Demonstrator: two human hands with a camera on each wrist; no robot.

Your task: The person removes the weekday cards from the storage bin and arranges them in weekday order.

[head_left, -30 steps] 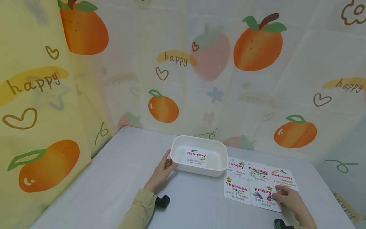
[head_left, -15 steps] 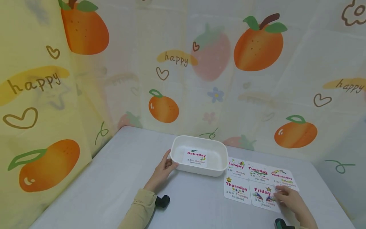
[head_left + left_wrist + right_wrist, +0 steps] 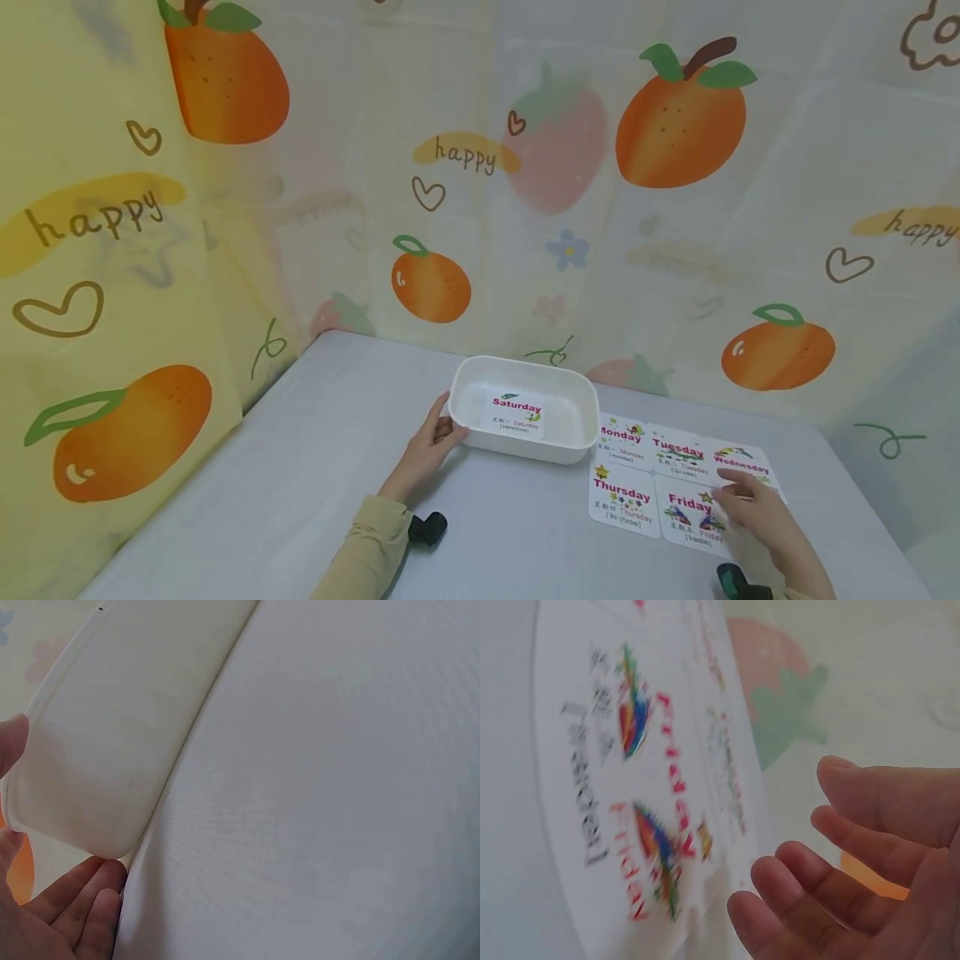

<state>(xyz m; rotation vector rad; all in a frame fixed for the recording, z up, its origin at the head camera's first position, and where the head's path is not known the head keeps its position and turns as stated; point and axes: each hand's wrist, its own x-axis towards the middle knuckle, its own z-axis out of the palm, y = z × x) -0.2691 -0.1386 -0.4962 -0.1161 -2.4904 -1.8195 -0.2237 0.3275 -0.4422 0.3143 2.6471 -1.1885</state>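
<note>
My left hand (image 3: pixel 426 450) grips the left end of a white plastic tub (image 3: pixel 577 454); in the left wrist view the thumb (image 3: pixel 13 739) lies at its rim and the fingertips are at its lower corner. Inside the tub lies a Saturday card (image 3: pixel 514 415). My right hand (image 3: pixel 761 512) hovers over the right side of the Friday card (image 3: pixel 686 525), holding nothing, its fingers loosely bent and apart in the right wrist view. It partly hides the Friday and Wednesday cards.
Beside the tub, the Monday card (image 3: pixel 621 442), Tuesday card (image 3: pixel 678 454) and Wednesday card (image 3: pixel 742 457) form a back row. In front, the Thursday card (image 3: pixel 622 508) lies left of Friday. A fruit-printed curtain (image 3: pixel 495 250) borders the white table (image 3: pixel 517 533).
The right hand has let go of the Friday card's right edge and risen slightly up and away from it. The left hand and the tub stay in place.
</note>
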